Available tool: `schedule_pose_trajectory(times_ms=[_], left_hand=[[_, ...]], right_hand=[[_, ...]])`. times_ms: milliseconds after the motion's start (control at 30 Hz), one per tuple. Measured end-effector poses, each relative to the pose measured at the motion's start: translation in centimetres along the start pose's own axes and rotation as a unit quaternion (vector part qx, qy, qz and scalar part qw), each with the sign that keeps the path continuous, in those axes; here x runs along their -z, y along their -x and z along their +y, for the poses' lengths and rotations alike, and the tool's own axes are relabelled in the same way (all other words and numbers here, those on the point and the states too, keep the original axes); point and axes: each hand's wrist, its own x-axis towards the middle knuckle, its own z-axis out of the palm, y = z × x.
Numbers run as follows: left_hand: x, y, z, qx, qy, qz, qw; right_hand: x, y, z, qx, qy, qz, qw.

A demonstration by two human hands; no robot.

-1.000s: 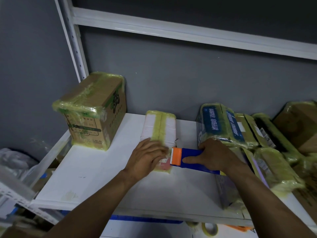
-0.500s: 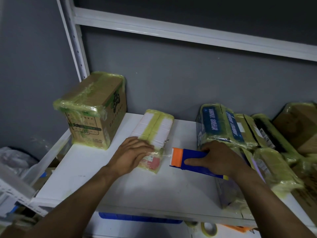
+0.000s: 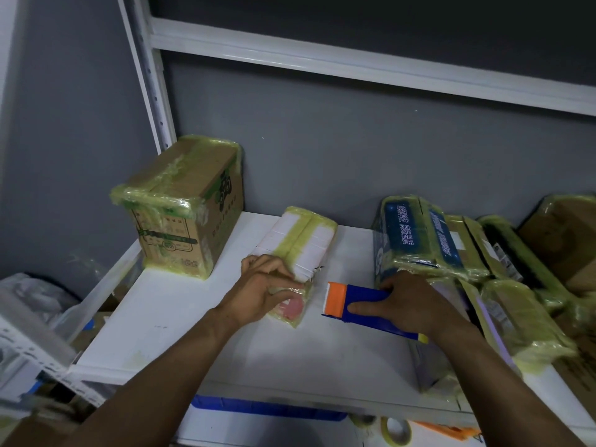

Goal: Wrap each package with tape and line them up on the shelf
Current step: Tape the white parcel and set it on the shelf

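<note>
White paper shows between yellowish tape bands on the flat package point(image 3: 303, 240), which lies lengthwise at the middle of the shelf point(image 3: 180, 317), between a taped cardboard box point(image 3: 190, 214) at the left and a heap of wrapped packages point(image 3: 503, 285) at the right. It looks light and fairly stiff, a slim slab, but the glossy tape probably makes it slick. The safest hold seems to be across the short near end, where the left hand point(image 3: 261, 291) grips it, fingers and thumb curled round it. The right hand point(image 3: 409, 301) clasps the blue-and-orange tape dispenser point(image 3: 354, 301), index finger laid along its flank, near the package's corner but apart from it. By count: one flat package in hand, one box, one dispenser, one loose tape roll point(image 3: 396, 430) below the shelf, and at least five packages in the heap, a blue package point(image 3: 416, 233) foremost; overlaps hide the exact number.
</note>
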Motion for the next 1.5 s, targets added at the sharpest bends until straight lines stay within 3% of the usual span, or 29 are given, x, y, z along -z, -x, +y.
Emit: schedule_pose_trajectory(times_ms=[300,700,1267,1500], left_hand=[[0.7,0.1,-0.8,0.015,0.023,-0.030,0.999],[0.5,0.0,-0.4,0.060,0.047,-0.035,0.996],[-1.1,0.1,-0.7,0.056,0.049,0.043,0.996],[-1.7,0.1,-1.0,0.063,0.043,0.042,0.996]], right_hand=[[0.6,1.7,0.7,0.009,-0.038,-0.006,0.999],[-3.2,-1.3,2.2,-0.033,0.050,0.000,0.998],[-6.6,-4.2,-1.1,-0.036,0.036,-0.014,0.999],[-7.0,-3.8,-1.8,-0.039,0.083,0.032,0.995]])
